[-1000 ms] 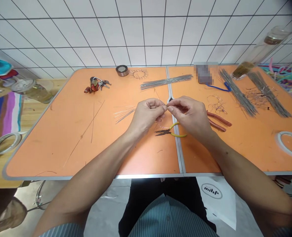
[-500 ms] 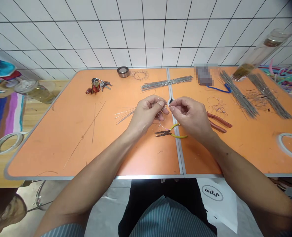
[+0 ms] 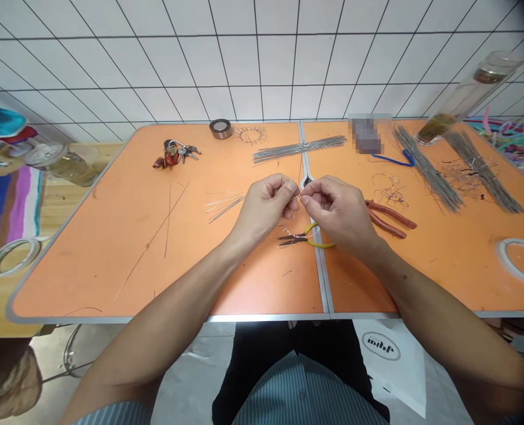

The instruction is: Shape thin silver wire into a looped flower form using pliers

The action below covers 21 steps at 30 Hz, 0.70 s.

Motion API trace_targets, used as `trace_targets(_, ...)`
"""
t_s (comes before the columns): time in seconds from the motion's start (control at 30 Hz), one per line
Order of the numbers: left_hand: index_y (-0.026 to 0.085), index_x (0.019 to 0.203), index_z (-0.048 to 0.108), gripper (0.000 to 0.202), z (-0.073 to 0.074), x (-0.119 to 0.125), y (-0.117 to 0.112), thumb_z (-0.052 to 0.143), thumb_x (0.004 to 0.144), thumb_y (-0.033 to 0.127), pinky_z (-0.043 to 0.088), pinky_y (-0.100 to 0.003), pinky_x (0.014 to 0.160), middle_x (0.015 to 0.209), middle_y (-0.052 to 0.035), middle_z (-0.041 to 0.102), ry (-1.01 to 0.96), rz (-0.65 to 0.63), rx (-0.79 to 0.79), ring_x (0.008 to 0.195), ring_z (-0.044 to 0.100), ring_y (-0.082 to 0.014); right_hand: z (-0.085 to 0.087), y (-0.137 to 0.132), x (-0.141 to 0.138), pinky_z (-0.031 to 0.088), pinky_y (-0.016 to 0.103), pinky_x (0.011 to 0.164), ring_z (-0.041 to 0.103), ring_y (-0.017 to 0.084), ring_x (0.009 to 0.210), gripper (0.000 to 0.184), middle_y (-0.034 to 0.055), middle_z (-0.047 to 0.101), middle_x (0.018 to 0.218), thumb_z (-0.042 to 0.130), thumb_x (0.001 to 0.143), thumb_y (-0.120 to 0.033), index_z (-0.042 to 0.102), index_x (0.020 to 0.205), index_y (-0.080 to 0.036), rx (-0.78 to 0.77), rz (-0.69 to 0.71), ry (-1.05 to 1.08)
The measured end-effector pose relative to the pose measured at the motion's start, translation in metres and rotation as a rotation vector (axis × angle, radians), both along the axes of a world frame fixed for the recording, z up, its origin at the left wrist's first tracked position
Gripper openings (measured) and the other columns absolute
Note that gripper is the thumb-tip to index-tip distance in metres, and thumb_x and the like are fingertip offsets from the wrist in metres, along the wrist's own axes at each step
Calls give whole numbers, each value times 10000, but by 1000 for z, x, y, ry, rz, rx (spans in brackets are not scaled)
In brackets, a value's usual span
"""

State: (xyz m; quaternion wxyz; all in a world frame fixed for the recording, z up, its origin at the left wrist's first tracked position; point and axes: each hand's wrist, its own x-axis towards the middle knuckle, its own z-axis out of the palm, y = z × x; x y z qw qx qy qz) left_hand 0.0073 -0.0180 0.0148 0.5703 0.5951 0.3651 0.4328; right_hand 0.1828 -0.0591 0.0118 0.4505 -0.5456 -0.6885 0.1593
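Note:
Over the middle of the orange table (image 3: 262,277), my left hand (image 3: 271,200) and my right hand (image 3: 335,203) meet fingertip to fingertip. Both are closed in a pinch on a thin wire (image 3: 286,229), which curves down in a loop below the fingers. The exact spot they grip is hidden by the fingertips. Just under the loop lie needle-nose pliers (image 3: 293,239) with yellow handles. Red-handled pliers (image 3: 392,213) lie beside my right hand, their head covered by it. Several straight wires (image 3: 224,206) stick out to the left of my left hand.
A bundle of cut wires (image 3: 299,149) lies beyond my hands, near a roll of tape (image 3: 221,128) and a wire ring (image 3: 250,136). Keys (image 3: 184,152) lie at the back left. Wire bundles (image 3: 428,168) and a glass bottle (image 3: 469,97) are on the right.
My hands have come closer together, the right one shifting slightly left. The wire loop has turned a little and hangs lower beneath my fingers.

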Motion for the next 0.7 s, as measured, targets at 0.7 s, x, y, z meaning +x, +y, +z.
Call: trace_targets(0.7,174,924,695,84,3,-5,3,673,886,103,566,-247,633,757,-4,686,122,-85,-8,655,655,-122,0,3,0,422,332,651,533,161,647,56,-12,621,707,685,890,-222,705,837,-222,-54,-35,31)
